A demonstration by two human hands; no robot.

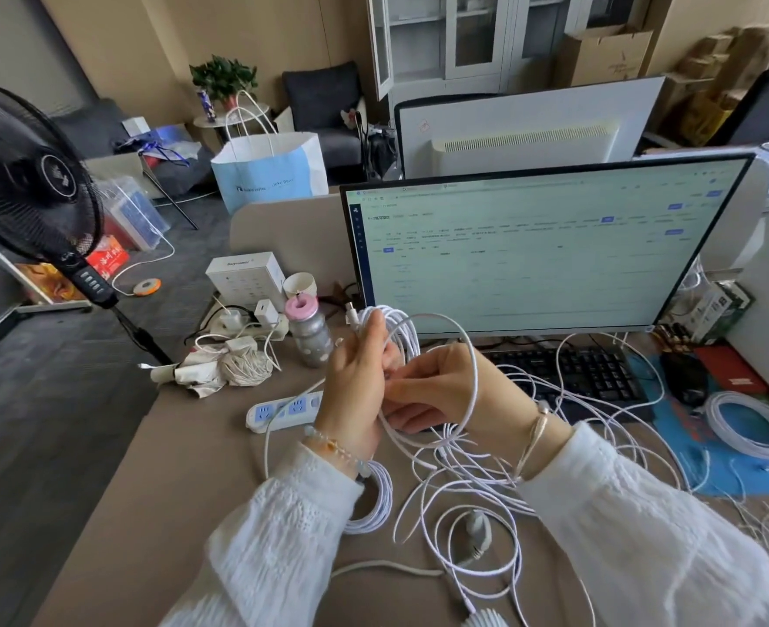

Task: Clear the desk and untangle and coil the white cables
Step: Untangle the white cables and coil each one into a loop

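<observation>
My left hand [359, 377] holds a bundle of white cable loops [398, 325] upright above the desk, fingers closed round it. My right hand [436, 386] pinches a strand of the same cable, and one wide loop [472, 355] arcs over it. Below my hands a loose tangle of white cable [473, 486] spreads over the brown desk [156, 491]. A finished white coil [755, 427] lies at the right on a blue mat. Another small coil [375, 504] sits under my left sleeve.
A white power strip [283, 411] lies left of my hands, beside a silver bottle with a pink lid [308, 332]. A monitor [531, 251], a black keyboard [586, 373] and a mouse [685, 377] stand behind. Chargers and crumpled paper [224, 364] clutter the far left. A black fan [25, 174] stands off the desk.
</observation>
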